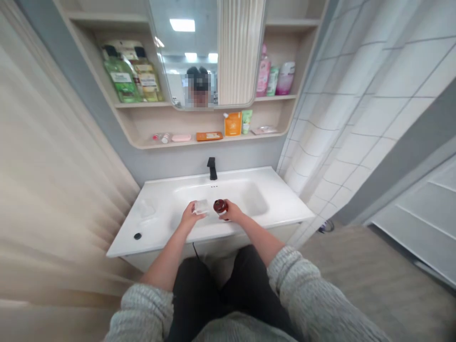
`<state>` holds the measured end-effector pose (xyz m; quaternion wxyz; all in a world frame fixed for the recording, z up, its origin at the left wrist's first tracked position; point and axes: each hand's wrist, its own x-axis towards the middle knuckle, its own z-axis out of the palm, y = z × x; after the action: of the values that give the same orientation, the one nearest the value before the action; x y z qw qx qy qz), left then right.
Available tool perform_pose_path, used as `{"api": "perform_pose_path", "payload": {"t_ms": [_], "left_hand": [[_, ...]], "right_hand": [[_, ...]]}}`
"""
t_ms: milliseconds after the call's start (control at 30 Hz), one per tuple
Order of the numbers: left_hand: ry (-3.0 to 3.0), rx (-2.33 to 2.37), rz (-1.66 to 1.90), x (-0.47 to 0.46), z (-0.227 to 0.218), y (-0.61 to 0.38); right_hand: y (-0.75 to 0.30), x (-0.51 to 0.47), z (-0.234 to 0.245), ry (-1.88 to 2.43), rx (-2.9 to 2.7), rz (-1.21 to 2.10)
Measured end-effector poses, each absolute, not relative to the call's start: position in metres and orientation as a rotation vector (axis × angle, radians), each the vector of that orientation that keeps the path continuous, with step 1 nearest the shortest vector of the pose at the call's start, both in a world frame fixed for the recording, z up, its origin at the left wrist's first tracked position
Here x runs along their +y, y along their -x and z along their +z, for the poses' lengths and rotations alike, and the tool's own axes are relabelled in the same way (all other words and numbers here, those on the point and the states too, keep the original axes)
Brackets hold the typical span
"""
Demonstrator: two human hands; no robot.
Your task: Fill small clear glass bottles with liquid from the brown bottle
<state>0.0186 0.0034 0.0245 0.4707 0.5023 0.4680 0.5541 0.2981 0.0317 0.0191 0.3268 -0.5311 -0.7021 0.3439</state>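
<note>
Over the white sink basin (254,197) my left hand (188,216) is closed around a small clear plastic cup (201,206). Close to its right, my right hand (232,211) grips a dark reddish-brown bottle (221,206) with a pale label. The bottle's top faces me and leans toward the cup; a small gap separates the two. I cannot tell whether liquid is in the cup. A round black cap (137,236) lies on the countertop at the left. Behind it sits a clear, see-through item (147,207), too faint to name.
A black faucet (212,168) rises behind the basin. Above it, a wall shelf (167,142) carries an orange pouch (232,124), a green tube (246,121) and several small items. Mouthwash-like bottles (123,78) stand upper left, pink bottles (263,73) upper right. A mirror (188,52) hangs between.
</note>
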Motion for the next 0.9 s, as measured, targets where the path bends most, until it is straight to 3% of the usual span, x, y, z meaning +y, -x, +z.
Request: {"api": "perform_pose_path", "payload": {"t_ms": [900], "left_hand": [[-1.427, 1.271, 1.292, 0.01, 0.005, -0.017]], "right_hand": [[-0.295, 0.03, 0.018, 1.415, -2.096, 0.713]]}}
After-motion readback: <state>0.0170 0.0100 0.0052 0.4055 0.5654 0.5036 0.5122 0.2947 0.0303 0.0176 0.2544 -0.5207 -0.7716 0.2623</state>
